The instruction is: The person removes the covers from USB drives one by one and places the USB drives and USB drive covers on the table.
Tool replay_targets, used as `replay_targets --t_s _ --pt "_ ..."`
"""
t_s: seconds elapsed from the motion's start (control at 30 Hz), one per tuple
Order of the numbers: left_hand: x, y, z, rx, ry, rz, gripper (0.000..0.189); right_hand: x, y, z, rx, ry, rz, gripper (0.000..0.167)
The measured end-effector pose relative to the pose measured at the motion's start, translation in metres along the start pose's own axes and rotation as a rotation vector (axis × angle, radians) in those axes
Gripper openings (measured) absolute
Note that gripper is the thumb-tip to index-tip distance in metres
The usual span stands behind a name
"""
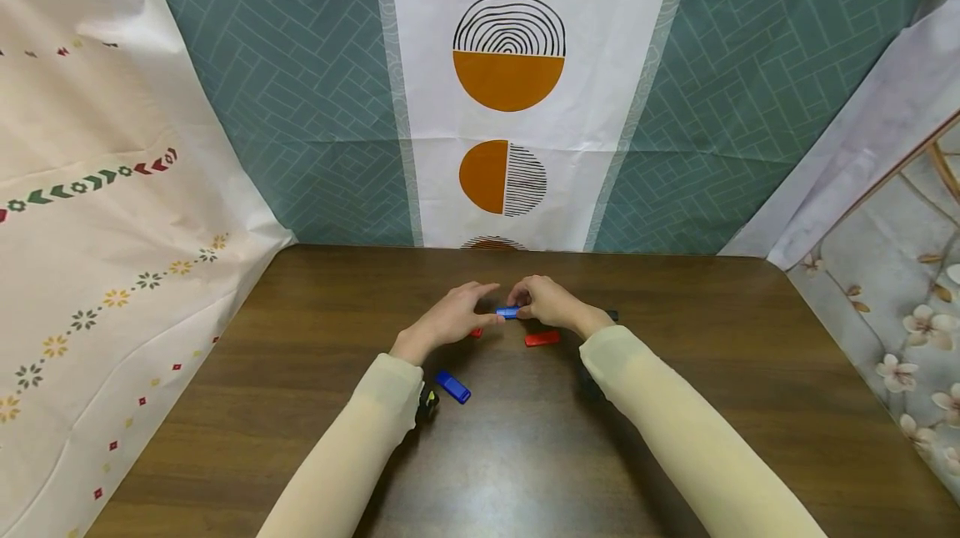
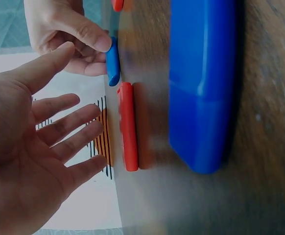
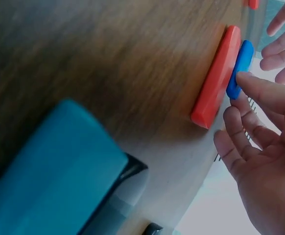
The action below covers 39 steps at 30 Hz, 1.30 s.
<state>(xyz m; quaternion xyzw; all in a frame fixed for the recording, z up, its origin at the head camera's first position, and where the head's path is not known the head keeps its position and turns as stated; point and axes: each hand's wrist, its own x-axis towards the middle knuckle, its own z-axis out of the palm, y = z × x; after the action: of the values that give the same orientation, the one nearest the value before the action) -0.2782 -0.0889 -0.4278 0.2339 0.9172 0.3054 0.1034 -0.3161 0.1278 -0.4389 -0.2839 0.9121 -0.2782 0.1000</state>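
Note:
My right hand pinches a small blue flat-sided stick between thumb and fingers near the middle of the table. Facing it, my left hand holds nothing; its fingers are spread and its thumb points toward the blue stick. One red stick lies just in front of the right hand. Another red stick is close by the left hand, mostly covered by it in the head view. Nearer to me, a larger blue piece with a seam across it rests beside the left sleeve.
A teal piece with a black band and clear end lies close under the right wrist. Beyond it shows a small black-ended thing. Part of a dark item appears behind the right wrist. Patterned cloths hang behind the wooden table.

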Motion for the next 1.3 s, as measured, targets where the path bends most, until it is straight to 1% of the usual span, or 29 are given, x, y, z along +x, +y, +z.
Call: replay_targets --t_s 0.3,0.63,0.83,1.0,1.13,1.3 --pt "0.0 0.0 -0.001 0.009 -0.002 0.013 0.068 -0.001 -0.003 0.0 -0.014 0.003 -0.01 0.013" --pt "-0.001 0.003 -0.002 0.007 0.003 0.008 0.066 -0.002 -0.006 0.002 -0.093 -0.007 -0.013 0.016" --pt "-0.001 0.003 -0.002 0.01 -0.004 0.008 0.065 -0.002 -0.003 0.001 -0.073 -0.02 0.002 0.018" --pt "-0.002 0.005 -0.004 0.003 0.005 0.009 0.064 -0.004 0.0 -0.004 -0.041 0.001 0.008 0.02" --pt "-0.002 0.007 -0.004 -0.004 0.012 0.015 0.065 -0.008 -0.001 -0.011 -0.012 0.006 0.015 0.022" --pt "-0.002 0.01 -0.002 -0.025 0.017 0.034 0.064 -0.016 -0.005 -0.02 -0.01 0.023 -0.003 0.022"
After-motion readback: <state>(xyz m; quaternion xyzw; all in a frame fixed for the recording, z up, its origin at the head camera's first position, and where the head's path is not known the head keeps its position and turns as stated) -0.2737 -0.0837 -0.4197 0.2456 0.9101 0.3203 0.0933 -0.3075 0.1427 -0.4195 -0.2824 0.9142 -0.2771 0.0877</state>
